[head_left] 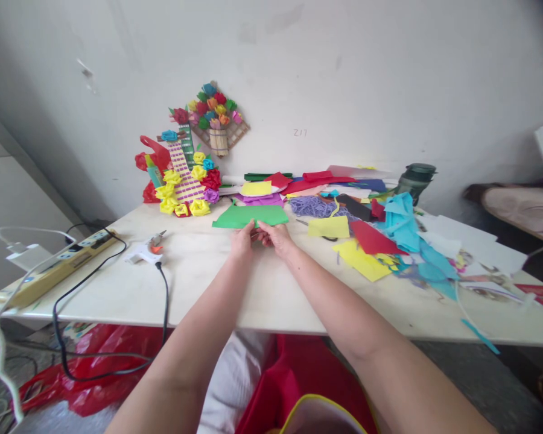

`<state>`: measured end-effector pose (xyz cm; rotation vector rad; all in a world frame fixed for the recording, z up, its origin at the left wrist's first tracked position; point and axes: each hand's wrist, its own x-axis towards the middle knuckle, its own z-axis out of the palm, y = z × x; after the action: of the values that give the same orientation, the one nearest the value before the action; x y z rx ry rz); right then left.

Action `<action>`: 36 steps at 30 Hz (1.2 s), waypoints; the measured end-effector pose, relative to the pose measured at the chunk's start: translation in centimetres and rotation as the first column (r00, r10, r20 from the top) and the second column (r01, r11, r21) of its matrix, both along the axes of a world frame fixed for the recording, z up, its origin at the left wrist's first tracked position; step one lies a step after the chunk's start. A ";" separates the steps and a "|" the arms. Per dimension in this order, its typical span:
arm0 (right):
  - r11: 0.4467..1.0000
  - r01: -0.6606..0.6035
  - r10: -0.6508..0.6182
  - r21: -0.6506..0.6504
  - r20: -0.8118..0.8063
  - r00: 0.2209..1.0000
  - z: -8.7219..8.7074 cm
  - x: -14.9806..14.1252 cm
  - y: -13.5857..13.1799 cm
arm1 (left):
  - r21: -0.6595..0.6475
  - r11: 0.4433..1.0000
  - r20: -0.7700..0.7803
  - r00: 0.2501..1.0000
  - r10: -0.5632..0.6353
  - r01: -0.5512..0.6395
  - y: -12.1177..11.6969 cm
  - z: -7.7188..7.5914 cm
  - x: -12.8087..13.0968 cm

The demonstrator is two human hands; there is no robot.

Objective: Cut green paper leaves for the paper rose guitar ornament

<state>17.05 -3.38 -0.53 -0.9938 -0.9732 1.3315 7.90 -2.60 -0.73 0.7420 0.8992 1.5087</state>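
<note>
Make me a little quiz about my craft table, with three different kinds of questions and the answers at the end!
1. True or false: the left hand and the right hand both touch the green paper.
2. What colour is the tangled string?
A) red
B) purple
C) green
3. Fill in the blank: the power strip lies at the ____ end of the table.

Key: 1 true; 2 B; 3 left.

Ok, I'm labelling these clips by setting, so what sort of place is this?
Probably a home or small craft workspace: coloured paper litters the table, beside handmade paper flowers and what looks like a glue gun.
</note>
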 end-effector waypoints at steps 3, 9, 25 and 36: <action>1.000 0.011 -0.011 0.006 -0.001 1.000 0.1 0.0 0.0 | -0.002 1.000 -0.020 1.000 0.012 -0.012 -0.3 0.2 0.2; 0.996 0.088 -0.088 0.020 0.020 0.996 0.5 -0.2 -0.1 | -0.019 1.000 -0.011 1.000 -0.006 0.006 -0.5 0.4 0.4; 1.000 0.029 -0.029 0.008 0.001 1.000 0.4 0.1 -0.2 | -0.041 0.999 -0.046 0.999 0.027 -0.029 0.4 -0.2 0.0; 0.998 0.053 -0.052 0.016 -0.046 0.998 0.5 0.1 0.0 | 0.029 0.998 -0.015 0.998 -0.055 0.056 -0.4 -0.1 0.6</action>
<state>17.18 -3.38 -0.07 -0.9658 -0.9172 1.2949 8.49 -2.98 -0.79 0.7943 0.8618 1.4720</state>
